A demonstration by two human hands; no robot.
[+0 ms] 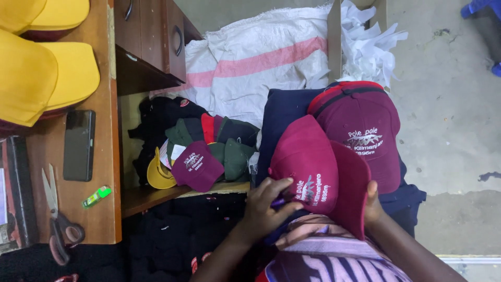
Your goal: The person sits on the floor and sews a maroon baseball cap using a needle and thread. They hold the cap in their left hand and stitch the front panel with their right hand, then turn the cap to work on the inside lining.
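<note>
I hold a maroon cap [308,156] with pale stitching on its front, over my lap. My left hand [269,206] grips its lower left edge, fingers spread over the crown near the stitching. My right hand [371,203] holds the cap's brim from the right side, mostly hidden behind it. A second maroon cap [365,130] with a red-edged back lies just beyond, on dark blue cloth [284,112].
A heap of caps, maroon [197,166], green and yellow, sits on a low shelf. A wooden desk [107,209] at left carries yellow caps [47,78], a phone [79,144], scissors [57,219] and a small green tube [96,196]. A white sack [255,62] and paper scraps [368,42] lie on the concrete floor.
</note>
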